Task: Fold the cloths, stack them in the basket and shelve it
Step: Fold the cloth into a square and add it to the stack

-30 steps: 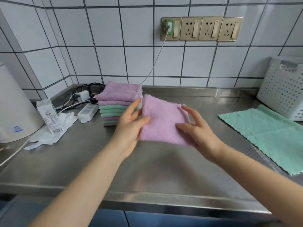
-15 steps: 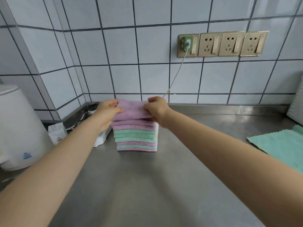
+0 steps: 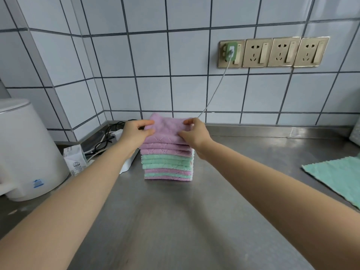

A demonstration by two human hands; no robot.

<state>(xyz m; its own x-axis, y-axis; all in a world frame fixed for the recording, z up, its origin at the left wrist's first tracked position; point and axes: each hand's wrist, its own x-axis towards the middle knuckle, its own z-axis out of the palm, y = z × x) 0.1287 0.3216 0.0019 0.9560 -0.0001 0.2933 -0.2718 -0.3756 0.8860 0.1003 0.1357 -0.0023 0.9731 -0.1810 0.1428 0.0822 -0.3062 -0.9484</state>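
Two bare arms reach forward over the steel counter (image 3: 175,221), which fills the lower part of the view and meets a wall of pale tiles (image 3: 152,55). On the left side stands a big white container (image 3: 25,149) with a lid. At the right edge lies a green cloth (image 3: 335,178), spread flat and unfolded, well apart from the rest. Near the back of the counter, in the middle, stands the stack of folded cloths (image 3: 167,162), purple and green layers one above another. On its top lies a folded purple cloth (image 3: 167,129). The left hand (image 3: 134,131) pinches its left edge between thumb and fingers, and the right hand (image 3: 196,131) pinches its right edge in the same way. Just beside the stack, on the left, is a small carton (image 3: 75,159). On the wall is a row of gold sockets (image 3: 272,52), and a white cable (image 3: 216,88) hangs from the first one.
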